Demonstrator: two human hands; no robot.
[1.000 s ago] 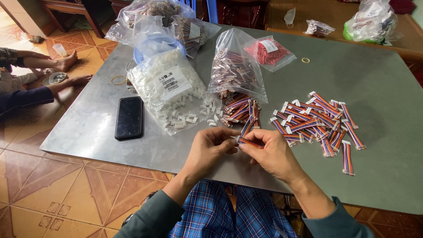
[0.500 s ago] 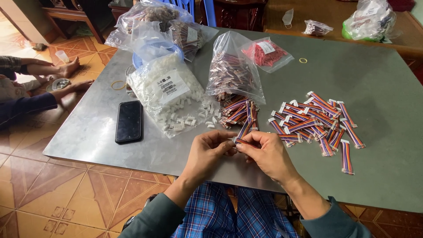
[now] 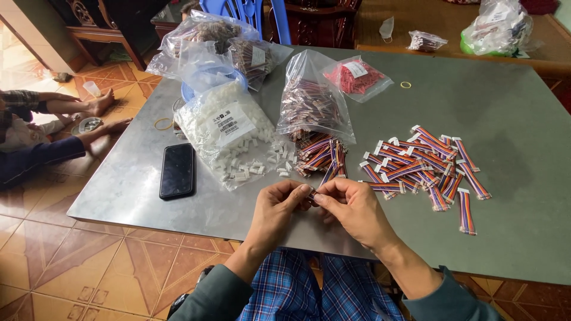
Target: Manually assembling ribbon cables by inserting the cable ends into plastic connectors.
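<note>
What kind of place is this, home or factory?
Likely a home used for piecework: a grey metal table on orange patterned floor tiles, clear plastic bags of white connectors, and carved dark wooden chairs behind.

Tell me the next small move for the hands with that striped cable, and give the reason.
Probably press the cable end home between the fingertips. The left hand and right hand meet, pinching one end of a striped ribbon cable. Loose white connectors spill from the bag, and the finished cables at right carry white ends. Whether a connector is already on the held end cannot be seen.
</note>
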